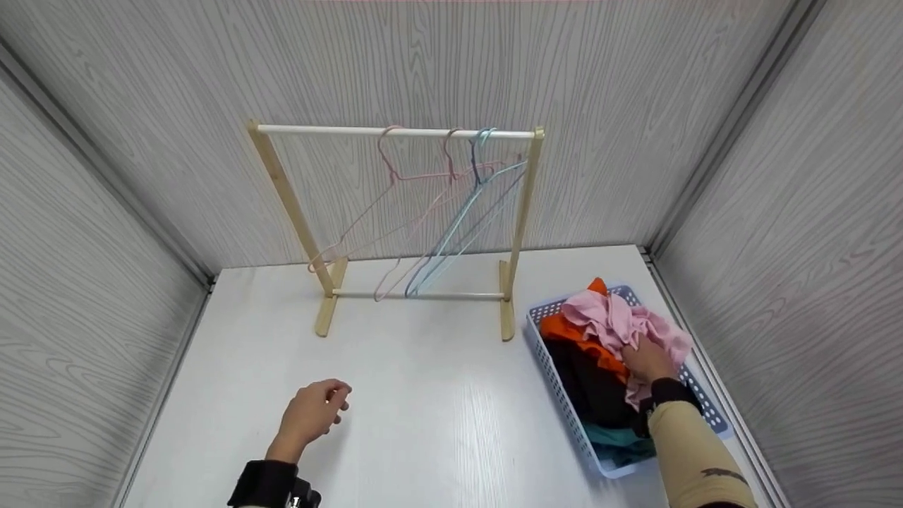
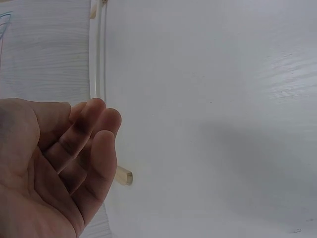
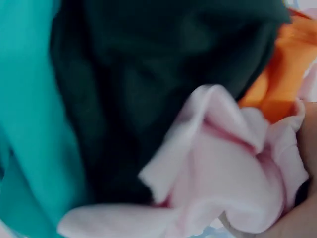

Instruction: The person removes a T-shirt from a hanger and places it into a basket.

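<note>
My right hand grips a pink garment at the top of a blue plastic basket. Under and beside the pink cloth lie an orange garment, a black garment and a teal garment. Close up in the right wrist view, folds of the pink garment hang across the dark cloth, and the fingertips are hidden. My left hand hovers over the white table with loosely curled fingers and nothing in them; its palm side shows in the left wrist view.
A wooden rack with a white bar stands at the back of the table. Several hangers hang from it, including a pink hanger and a light blue hanger. Grey wood-grain walls enclose the table; the basket sits near the right one.
</note>
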Tool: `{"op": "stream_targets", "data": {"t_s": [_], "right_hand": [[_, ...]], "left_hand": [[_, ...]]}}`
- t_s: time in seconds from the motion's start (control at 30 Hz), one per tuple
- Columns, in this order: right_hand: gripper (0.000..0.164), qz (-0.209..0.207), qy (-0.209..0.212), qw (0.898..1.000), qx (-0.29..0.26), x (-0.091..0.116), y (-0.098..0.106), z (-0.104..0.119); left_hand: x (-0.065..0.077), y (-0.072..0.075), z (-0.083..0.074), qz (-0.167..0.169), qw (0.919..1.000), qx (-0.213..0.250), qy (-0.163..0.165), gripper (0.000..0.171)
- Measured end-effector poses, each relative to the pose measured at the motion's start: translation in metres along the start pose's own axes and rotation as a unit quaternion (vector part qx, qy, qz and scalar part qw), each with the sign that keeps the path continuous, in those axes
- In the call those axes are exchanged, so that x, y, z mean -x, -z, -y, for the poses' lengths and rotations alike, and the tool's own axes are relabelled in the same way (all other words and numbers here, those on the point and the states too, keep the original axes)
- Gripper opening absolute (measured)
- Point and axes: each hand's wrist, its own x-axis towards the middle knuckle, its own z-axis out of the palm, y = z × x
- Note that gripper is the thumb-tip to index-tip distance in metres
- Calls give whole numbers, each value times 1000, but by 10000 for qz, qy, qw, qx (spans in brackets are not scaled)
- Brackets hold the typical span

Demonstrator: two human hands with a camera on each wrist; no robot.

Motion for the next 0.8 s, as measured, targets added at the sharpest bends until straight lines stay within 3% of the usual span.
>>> {"op": "stream_targets", "data": {"t_s": [0.17, 0.27, 0.37, 0.63, 0.8], "right_hand": [[66, 36, -133, 9990, -432, -3, 3, -7], [62, 76, -360, 9954, -886, -3, 3, -11], [59, -38, -407, 9950, -907, 0, 4, -15], [52, -607, 94, 9975, 359, -3, 16, -32], [44, -959, 314, 9928, 648, -3, 23, -28]], "left_hand": [[1, -1, -2, -40, 10000, -6, 39, 24], [0, -3, -5, -19, 10000, 26, 40, 24], [-2, -4, -7, -16, 10000, 38, -3, 23], [0, -4, -8, 57, 10000, -35, -69, 19], [-3, -5, -9, 69, 9999, -126, -80, 20]]}}
